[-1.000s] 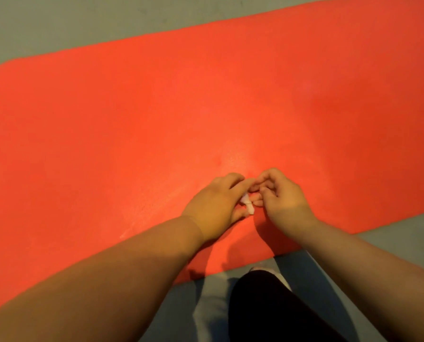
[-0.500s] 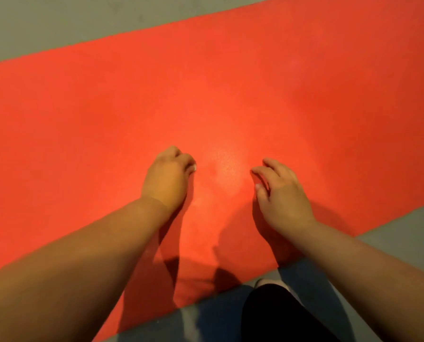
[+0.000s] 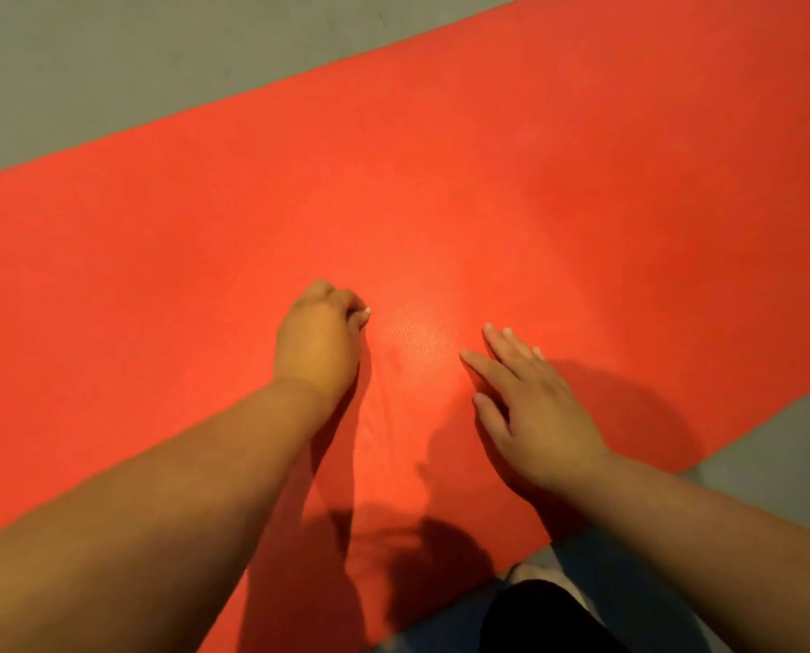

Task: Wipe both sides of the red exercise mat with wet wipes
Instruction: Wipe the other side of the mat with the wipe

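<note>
The red exercise mat [image 3: 440, 190] lies flat on the floor and fills most of the head view. My left hand [image 3: 318, 341] rests on the mat near its middle, fingers curled round a small white wet wipe [image 3: 366, 312], of which only a tip shows at the fingertips. My right hand [image 3: 530, 407] lies flat on the mat to the right, fingers straight and spread, holding nothing. A faint shiny patch shows on the mat between the two hands.
Grey floor [image 3: 111, 73] runs along the mat's far edge and at the near right corner [image 3: 770, 450]. My dark trouser leg and a white shoe [image 3: 549, 615] are at the bottom, just off the mat's near edge.
The hands, joined over the wipe a second ago, have separated. My left hand kept the wipe and moved left and away; my right hand let go and flattened onto the mat.
</note>
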`<state>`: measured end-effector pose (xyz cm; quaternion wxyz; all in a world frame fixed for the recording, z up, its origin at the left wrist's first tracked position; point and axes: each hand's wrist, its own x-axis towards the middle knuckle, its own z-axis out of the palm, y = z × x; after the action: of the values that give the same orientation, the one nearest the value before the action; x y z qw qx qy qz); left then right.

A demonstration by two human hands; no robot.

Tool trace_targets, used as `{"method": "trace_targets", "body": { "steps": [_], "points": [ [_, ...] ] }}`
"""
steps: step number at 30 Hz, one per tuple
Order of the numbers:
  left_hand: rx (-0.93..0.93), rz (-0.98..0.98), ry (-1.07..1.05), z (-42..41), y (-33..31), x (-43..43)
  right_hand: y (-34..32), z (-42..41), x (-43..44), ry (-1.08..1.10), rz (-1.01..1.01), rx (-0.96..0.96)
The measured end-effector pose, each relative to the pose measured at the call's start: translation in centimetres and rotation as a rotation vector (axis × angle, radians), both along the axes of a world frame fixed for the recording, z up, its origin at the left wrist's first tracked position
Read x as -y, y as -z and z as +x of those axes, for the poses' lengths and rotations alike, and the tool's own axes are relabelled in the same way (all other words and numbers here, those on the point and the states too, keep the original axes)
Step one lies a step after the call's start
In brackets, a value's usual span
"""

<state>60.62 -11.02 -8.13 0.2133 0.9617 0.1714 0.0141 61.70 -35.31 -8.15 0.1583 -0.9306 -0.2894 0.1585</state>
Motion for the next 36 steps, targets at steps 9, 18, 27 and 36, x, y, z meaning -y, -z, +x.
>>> {"method": "trace_targets", "body": {
  "steps": [9,18,27,36],
  "points": [
    [0.058,0.048,0.631,-11.0,0.0,2.3,-0.2,-0.4,0.0,-0.013,-0.003,0.009],
    [-0.001,-0.14,0.128,-13.9,-0.6,11.6,-0.7,-2.7,1.7,-0.026,-0.008,-0.027],
    [-0.086,-0.02,-0.216,-20.0,-0.8,4.3,-1.6,-3.8,3.8,-0.082,-0.041,-0.108],
    [-0.163,-0.151,0.095,-19.8,-0.5,12.9,-2.5,-4.7,4.1,-0.045,-0.047,-0.18]
  ]
}}
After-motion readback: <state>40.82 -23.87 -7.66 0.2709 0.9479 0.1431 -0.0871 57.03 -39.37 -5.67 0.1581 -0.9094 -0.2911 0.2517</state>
